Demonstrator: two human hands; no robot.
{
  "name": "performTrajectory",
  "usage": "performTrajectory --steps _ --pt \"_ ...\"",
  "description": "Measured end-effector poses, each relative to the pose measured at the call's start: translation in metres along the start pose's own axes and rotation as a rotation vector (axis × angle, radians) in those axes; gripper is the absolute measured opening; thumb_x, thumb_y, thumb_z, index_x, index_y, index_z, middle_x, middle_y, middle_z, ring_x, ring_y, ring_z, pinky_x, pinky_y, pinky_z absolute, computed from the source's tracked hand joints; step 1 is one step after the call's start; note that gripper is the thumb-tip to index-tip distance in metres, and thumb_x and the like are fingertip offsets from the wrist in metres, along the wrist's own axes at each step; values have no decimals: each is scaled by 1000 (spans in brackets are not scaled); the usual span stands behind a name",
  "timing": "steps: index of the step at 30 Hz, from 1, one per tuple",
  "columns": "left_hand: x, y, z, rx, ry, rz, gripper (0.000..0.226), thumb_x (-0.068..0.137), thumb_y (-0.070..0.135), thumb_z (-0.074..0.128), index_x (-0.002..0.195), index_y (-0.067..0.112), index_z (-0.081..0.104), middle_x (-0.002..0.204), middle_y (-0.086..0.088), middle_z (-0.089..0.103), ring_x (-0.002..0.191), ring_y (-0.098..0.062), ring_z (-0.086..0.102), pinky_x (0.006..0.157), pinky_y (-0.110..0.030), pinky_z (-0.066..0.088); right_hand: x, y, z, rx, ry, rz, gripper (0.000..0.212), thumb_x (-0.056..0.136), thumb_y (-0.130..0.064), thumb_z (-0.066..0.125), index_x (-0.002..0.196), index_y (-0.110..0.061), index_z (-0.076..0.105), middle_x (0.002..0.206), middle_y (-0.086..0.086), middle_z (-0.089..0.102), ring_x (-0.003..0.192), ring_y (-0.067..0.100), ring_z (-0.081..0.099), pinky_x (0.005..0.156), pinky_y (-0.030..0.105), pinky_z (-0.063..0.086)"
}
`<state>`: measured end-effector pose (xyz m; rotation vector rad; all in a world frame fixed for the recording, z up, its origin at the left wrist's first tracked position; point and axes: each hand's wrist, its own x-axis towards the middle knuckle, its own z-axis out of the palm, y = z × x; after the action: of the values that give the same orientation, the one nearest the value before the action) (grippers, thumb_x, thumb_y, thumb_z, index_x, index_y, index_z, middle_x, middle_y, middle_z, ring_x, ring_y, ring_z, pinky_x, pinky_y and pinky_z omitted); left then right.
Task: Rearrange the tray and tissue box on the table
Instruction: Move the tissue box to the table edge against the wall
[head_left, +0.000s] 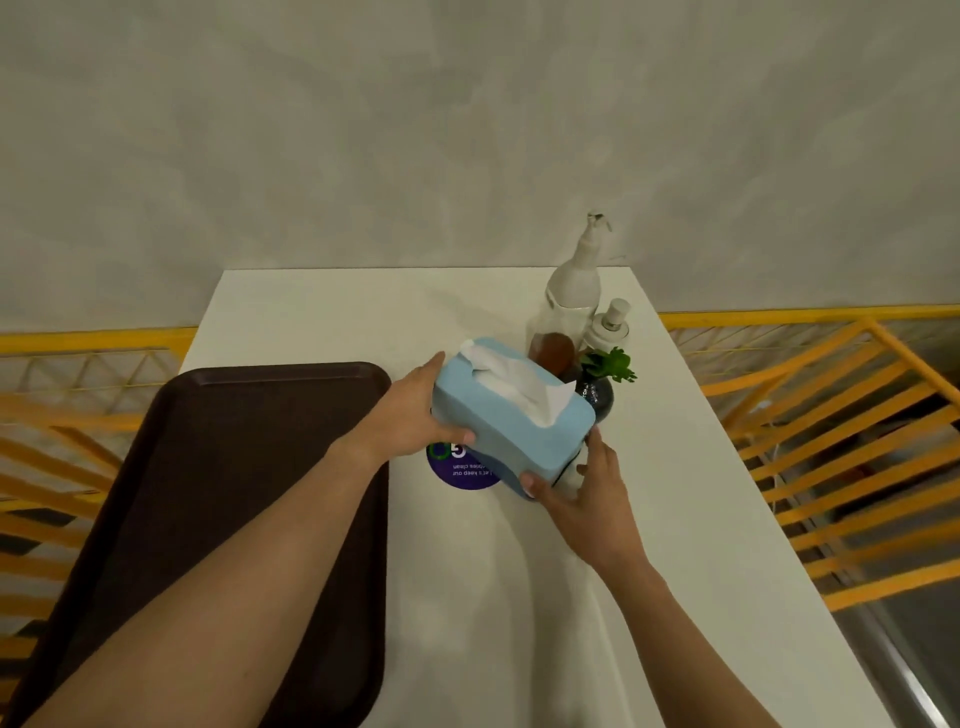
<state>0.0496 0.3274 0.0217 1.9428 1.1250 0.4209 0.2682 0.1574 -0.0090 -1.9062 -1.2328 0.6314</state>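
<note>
Head view: left hand (410, 415) and right hand (582, 486) clamp opposite sides of the blue tissue box (514, 415) at frame centre, just right of the brown tray (218, 467); keep it level, clear the small plant (605, 371); long axis runs upper-left to lower-right, tissue slot up.

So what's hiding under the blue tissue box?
A round purple sticker on the white table peeks out beneath the tissue box; the box covers its far part.
</note>
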Motion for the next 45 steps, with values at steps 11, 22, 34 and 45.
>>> performTrajectory --steps 11,22,34,45 --pt "14 -9 -17 -21 38 21 79 64 35 93 134 38 56 117 22 64 109 1 58 84 -12 47 5 -5 18 81 -34 32 110 68 -83 66 156 -45 11 135 -23 35 125 14 56 79 20 55" --pt "44 -32 -62 68 81 2 76 70 36 91 137 24 56 122 8 65 108 -13 59 89 -25 49 52 -33 58 107 -60 -13 94 86 -58 71 158 -39 14 153 -10 42 127 17 57 87 37 61" --pt "84 -65 -101 37 281 -58 68 75 33 87 132 18 54 114 5 60 101 -14 55 69 -10 38 142 -73 106 119 -76 -140 69 99 -33 64 156 -34 25 148 -7 48 133 14 49 105 37 48" --pt "73 -121 -158 -53 527 -194 87 67 38 92 138 17 47 116 8 54 102 -13 54 69 -14 39 212 -125 168 120 -297 -306 69 93 -52 69 141 -63 20 125 -43 44 105 -31 46 75 -3 42"
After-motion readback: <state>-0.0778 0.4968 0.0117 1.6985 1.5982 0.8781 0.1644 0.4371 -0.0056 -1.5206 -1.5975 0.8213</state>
